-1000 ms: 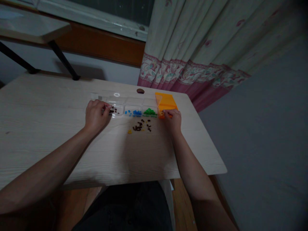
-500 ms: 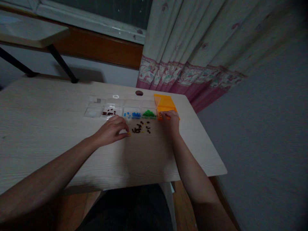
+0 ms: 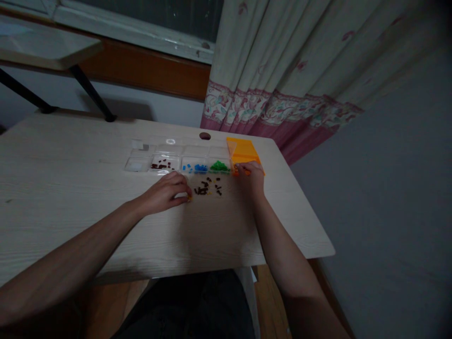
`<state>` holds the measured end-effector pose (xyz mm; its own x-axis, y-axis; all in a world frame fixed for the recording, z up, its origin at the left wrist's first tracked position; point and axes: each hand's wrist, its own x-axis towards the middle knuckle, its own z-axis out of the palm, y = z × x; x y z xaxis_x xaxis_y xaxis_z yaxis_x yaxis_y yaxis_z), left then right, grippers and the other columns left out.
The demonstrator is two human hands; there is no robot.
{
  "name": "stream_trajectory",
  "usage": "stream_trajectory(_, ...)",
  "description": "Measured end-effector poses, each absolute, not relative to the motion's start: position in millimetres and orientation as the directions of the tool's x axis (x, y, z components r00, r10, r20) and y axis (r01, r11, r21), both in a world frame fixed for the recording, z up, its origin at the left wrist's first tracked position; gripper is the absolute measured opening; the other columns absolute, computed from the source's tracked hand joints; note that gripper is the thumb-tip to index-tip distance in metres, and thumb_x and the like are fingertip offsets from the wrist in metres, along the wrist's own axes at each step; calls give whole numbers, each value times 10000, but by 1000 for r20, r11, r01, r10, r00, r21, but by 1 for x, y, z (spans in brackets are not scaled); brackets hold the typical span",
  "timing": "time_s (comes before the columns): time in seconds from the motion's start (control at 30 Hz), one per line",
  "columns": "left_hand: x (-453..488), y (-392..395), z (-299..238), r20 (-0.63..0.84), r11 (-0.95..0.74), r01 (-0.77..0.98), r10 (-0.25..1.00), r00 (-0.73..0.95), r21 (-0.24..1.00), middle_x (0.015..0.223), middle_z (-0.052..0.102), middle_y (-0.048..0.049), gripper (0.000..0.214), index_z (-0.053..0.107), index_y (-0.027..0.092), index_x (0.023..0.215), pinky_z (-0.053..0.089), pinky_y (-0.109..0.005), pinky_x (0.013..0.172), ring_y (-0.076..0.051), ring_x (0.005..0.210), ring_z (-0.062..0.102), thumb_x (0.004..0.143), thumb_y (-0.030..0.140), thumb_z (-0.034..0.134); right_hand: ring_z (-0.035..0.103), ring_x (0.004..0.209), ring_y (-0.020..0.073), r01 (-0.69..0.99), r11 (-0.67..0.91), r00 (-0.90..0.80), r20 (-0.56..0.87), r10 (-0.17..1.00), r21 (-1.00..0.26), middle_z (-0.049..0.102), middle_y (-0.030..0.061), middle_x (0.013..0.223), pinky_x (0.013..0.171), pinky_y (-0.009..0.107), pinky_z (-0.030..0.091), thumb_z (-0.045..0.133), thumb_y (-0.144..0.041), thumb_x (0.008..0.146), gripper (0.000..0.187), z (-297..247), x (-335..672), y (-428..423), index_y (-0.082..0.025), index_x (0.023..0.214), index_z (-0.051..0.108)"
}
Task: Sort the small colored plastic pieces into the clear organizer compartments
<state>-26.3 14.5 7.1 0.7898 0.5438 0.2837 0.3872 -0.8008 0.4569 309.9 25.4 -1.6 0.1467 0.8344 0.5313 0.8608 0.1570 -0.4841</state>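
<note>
My left hand (image 3: 168,192) rests on the table with thumb and forefinger closed on a small yellow piece (image 3: 189,198). To its right lies a loose spread of small dark brown pieces (image 3: 202,190) with a few yellow ones among them. My right hand (image 3: 253,181) reaches into the open orange box (image 3: 244,149). Its fingers are bent together over small orange pieces (image 3: 236,168), and whatever is between the fingertips is too small to make out. Beside that box, clear compartments hold green pieces (image 3: 219,166), blue pieces (image 3: 200,168) and dark brown-red pieces (image 3: 160,165).
A clear box (image 3: 136,165) with a whitish bottom ends the row on the left. Behind it, the light wooden table (image 3: 88,197) has a round hole (image 3: 205,136) near its back edge. A raised shelf (image 3: 52,49) on black legs stands back left; a curtain (image 3: 268,103) hangs behind.
My left forefinger has come down to meet the thumb around the yellow piece. The right hand stays at the orange box, nearly unmoved.
</note>
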Motion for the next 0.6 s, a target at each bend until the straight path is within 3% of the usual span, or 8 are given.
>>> stream_trajectory(0.6,-26,15,7,304,-800,443,575,760,405,962,630,-78,220,685,188,985,421,-355,875,-225,970,540,973,365,554,597,811,229,856,174,129,527,840,-486,693,69,796,816,375,453,558,-393,916,303,-4,311,27,-196,836,774)
